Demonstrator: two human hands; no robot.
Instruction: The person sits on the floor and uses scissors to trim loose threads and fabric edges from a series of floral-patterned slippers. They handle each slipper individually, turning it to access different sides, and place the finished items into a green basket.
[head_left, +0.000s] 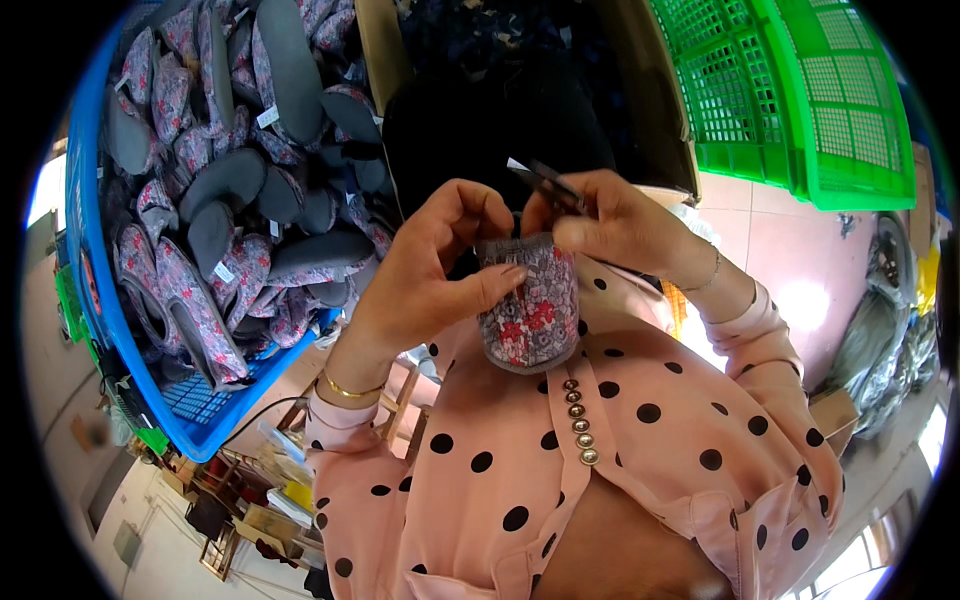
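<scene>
My left hand grips a slipper with grey and red flowered fabric, its thumb pressed on the upper and its fingers curled at the opening edge. The slipper's rounded toe points down toward my shirt, and its sole is hidden. My right hand is closed around small dark scissors, whose tip points up and left, away from the fabric. The thumb and index finger of that hand also rest at the slipper's upper edge. Whether they pinch a thread there is too small to make out.
On the left, a blue crate is heaped with similar flowered slippers with grey soles. Ahead stands a cardboard box with dark contents beyond my dark-clothed legs. Green plastic crates are at the far right, with plastic bags nearer.
</scene>
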